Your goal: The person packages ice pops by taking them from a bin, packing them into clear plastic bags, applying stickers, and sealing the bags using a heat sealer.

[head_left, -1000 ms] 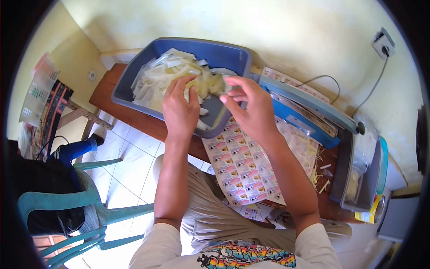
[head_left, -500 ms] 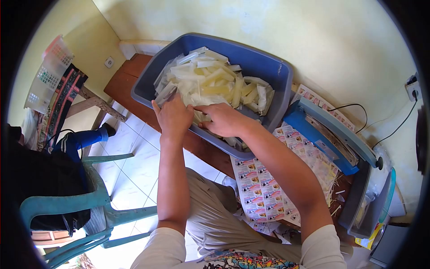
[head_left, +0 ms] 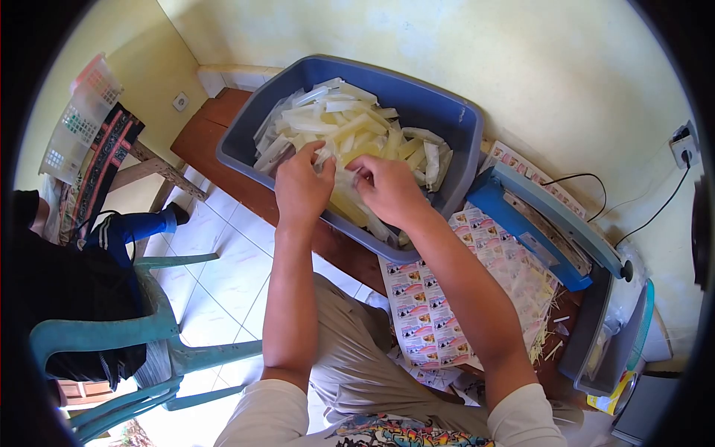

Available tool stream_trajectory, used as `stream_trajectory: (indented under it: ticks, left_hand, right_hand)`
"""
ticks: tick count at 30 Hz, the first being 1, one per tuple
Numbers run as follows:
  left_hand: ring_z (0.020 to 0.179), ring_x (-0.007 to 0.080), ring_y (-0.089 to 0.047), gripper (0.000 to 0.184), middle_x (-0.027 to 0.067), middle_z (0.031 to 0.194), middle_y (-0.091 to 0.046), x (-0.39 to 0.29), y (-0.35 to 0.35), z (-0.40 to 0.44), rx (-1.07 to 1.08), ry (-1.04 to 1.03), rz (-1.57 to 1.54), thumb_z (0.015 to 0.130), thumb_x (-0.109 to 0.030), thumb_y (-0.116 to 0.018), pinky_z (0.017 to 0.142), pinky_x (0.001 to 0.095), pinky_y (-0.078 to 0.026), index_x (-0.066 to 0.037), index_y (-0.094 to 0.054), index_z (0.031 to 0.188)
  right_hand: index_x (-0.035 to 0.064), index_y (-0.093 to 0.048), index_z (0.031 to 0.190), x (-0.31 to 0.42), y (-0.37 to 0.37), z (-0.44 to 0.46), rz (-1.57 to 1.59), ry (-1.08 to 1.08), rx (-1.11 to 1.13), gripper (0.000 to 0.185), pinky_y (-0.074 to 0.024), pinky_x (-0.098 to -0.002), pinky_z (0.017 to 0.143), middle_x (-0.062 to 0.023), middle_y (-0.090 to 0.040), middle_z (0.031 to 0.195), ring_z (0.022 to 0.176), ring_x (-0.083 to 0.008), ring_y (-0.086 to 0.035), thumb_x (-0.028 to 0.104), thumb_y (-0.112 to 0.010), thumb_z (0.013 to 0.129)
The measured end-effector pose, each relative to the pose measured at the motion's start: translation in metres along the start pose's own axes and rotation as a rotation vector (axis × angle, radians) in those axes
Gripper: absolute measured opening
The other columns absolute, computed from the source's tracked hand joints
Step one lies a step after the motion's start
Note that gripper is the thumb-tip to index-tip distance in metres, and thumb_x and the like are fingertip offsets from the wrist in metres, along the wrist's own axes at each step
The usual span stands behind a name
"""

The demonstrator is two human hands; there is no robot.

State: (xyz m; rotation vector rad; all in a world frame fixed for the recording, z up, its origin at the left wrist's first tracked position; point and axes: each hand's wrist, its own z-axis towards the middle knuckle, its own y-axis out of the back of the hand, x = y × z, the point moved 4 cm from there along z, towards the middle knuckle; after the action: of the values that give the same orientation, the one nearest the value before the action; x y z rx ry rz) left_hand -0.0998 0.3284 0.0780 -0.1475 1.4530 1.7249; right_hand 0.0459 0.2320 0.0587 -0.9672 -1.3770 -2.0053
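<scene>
A blue-grey tub [head_left: 465,160] on a wooden bench holds many pale yellow and whitish strips in clear plastic [head_left: 350,112]. Over its near left part, my left hand [head_left: 304,182] has its thumb and fingers curled round a bit of clear plastic. My right hand [head_left: 389,190] is beside it, fingertips pinched together on clear plastic too. The two hands are a short gap apart, and the plastic between them is too blurred to tell its shape.
Right of the tub are a printed label sheet [head_left: 432,320], a blue sealing device [head_left: 529,231] and a grey bin [head_left: 603,372]. A green plastic chair [head_left: 97,331] stands at left, near a person's blue-clothed leg [head_left: 145,226]. A basket [head_left: 82,127] is upper left.
The view swung, so the tub sits further right than a second ago. Since the last earlier frame, my left hand has turned and lifted slightly, its fingers now curled; my right fingertips have drawn together.
</scene>
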Motion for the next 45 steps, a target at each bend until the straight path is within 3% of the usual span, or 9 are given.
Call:
stream_trajectory:
  ticks: [5, 7, 8, 17, 24, 28, 35, 40, 45]
  left_hand:
    - [0.094, 0.0317, -0.076, 0.048, 0.018, 0.096, -0.079, -0.019, 0.005, 0.0, -0.119, 0.052, -0.344, 0.095, -0.037, -0.083, 0.089, 0.0415, -0.058, -0.003, -0.077, 0.128]
    - [0.097, 0.0294, -0.074, 0.05, 0.0175, 0.099, -0.078, -0.027, 0.008, -0.001, -0.198, 0.021, -0.393, 0.095, -0.04, -0.085, 0.093, 0.0398, -0.057, -0.003, -0.077, 0.129]
    - [0.097, 0.0294, -0.074, 0.05, 0.0175, 0.099, -0.078, -0.031, 0.009, -0.002, -0.197, 0.018, -0.394, 0.095, -0.04, -0.085, 0.093, 0.0398, -0.057, -0.003, -0.077, 0.129]
    - [0.099, 0.0243, -0.072, 0.037, 0.0137, 0.101, -0.077, -0.072, 0.015, -0.02, -0.248, -0.4, -0.536, 0.089, -0.019, -0.091, 0.091, 0.0371, -0.056, -0.002, -0.079, 0.12]
    - [0.085, 0.0088, -0.065, 0.018, 0.0036, 0.097, -0.078, -0.113, 0.002, -0.039, 0.014, -0.365, -0.934, 0.097, -0.007, -0.083, 0.078, 0.0268, -0.053, 0.003, -0.079, 0.111]
    - [0.088, 0.0077, -0.065, 0.016, 0.0019, 0.1, -0.076, -0.147, -0.011, -0.058, 0.125, -0.312, -1.134, 0.1, -0.005, -0.08, 0.08, 0.0259, -0.053, 0.005, -0.078, 0.113]
    - [0.086, 0.0047, -0.064, 0.018, 0.0005, 0.1, -0.076, -0.187, -0.052, -0.096, 0.492, -0.168, -1.244, 0.103, -0.009, -0.078, 0.074, 0.0228, -0.052, 0.001, -0.078, 0.117]
    - [0.087, 0.0038, -0.063, 0.025, -0.0018, 0.099, -0.074, -0.189, -0.096, -0.128, 0.776, -0.146, -1.061, 0.103, -0.016, -0.079, 0.079, 0.0237, -0.052, -0.001, -0.076, 0.123]
    - [0.089, 0.0046, -0.064, 0.03, 0.0002, 0.102, -0.076, -0.17, -0.143, -0.164, 0.878, -0.098, -0.905, 0.103, -0.02, -0.079, 0.08, 0.0245, -0.053, 0.0, -0.076, 0.124]
  right_hand:
    - [0.0033, -0.078, 0.11, 0.01, 0.025, -0.001, 0.129, 0.105, -0.344, 0.018, -0.0603, -0.0438, 0.079, -0.0189, -0.079, 0.095, 0.088, -0.0344, -0.078, 0.009, -0.071, 0.095]
    - [0.0065, -0.079, 0.114, 0.013, 0.033, -0.004, 0.12, 0.121, -0.462, 0.017, -0.056, -0.0332, 0.073, -0.0107, -0.079, 0.093, 0.08, -0.0173, -0.074, 0.011, -0.073, 0.099]
    - [0.0065, -0.079, 0.114, 0.014, 0.036, -0.005, 0.119, 0.121, -0.464, 0.017, -0.056, -0.0332, 0.073, -0.0107, -0.079, 0.093, 0.08, -0.0173, -0.074, 0.011, -0.073, 0.099]
    - [0.0002, -0.075, 0.122, -0.004, 0.069, -0.034, 0.676, 0.092, -0.568, 0.023, -0.0562, -0.0274, 0.084, -0.0054, -0.077, 0.106, 0.094, -0.0104, -0.07, 0.018, -0.071, 0.107]
    - [0.003, -0.073, 0.129, 0.026, 0.147, -0.098, 0.715, -0.097, -0.479, 0.033, -0.0548, -0.0297, 0.091, -0.0054, -0.073, 0.112, 0.099, -0.0128, -0.069, 0.028, -0.069, 0.108]
    - [0.0042, -0.06, 0.149, 0.035, 0.176, -0.142, 0.605, 0.032, -0.467, 0.061, -0.0543, -0.0327, 0.096, -0.0094, -0.071, 0.123, 0.11, -0.0178, -0.069, 0.037, -0.078, 0.101]
    - [0.0028, -0.047, 0.161, 0.011, 0.192, -0.224, 0.615, 0.066, -0.564, 0.08, -0.0556, -0.0348, 0.103, -0.0131, -0.069, 0.131, 0.118, -0.0205, -0.069, 0.019, -0.087, 0.093]
    - [0.0027, -0.048, 0.158, -0.039, 0.199, -0.291, 0.581, -0.258, -0.712, 0.069, -0.0605, -0.0244, 0.07, -0.0104, -0.076, 0.118, 0.1, -0.0128, -0.074, 0.014, -0.081, 0.098]
    - [0.0025, -0.057, 0.15, -0.071, 0.193, -0.343, 0.485, -0.455, -0.789, 0.059, -0.0566, -0.0238, 0.058, -0.0091, -0.079, 0.111, 0.087, -0.0117, -0.073, 0.016, -0.081, 0.098]
